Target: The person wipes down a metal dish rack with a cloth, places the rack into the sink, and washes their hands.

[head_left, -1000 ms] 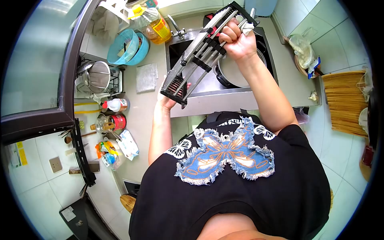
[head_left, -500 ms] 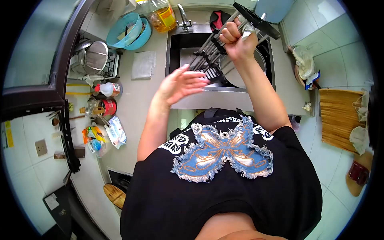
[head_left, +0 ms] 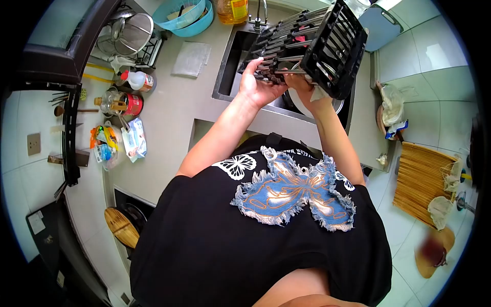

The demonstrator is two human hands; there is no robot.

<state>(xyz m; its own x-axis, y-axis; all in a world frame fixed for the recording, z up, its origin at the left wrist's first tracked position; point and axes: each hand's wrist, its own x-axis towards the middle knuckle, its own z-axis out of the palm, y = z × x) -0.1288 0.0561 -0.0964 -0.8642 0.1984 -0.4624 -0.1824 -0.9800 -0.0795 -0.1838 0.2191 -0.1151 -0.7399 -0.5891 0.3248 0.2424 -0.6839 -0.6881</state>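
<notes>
A rack of metal rods with black plastic end panels (head_left: 318, 51) is held tilted above the sink (head_left: 224, 84). My left hand (head_left: 260, 91) grips its lower left side, with the thumb up against the rods and the other fingers partly hidden beneath. My right hand (head_left: 306, 91) is closed on the lower edge near the slotted end panel, with a piece of white cloth or paper (head_left: 320, 93) against it. Below the rack, a round metal vessel (head_left: 297, 104) shows in the sink, mostly covered by the rack and my hands.
Behind the sink is the faucet (head_left: 257, 22). Left of it stand an oil bottle (head_left: 232, 11) and blue basins (head_left: 197, 26). A folded grey cloth (head_left: 191, 59) lies on the counter, with bottles and a wipes pack (head_left: 134, 139) further left. A blue board (head_left: 379, 26) leans at the right.
My left hand, free before, has come up and taken hold of the rack. The rack has turned, bringing its slotted end panel into view, and the camera view has shifted.
</notes>
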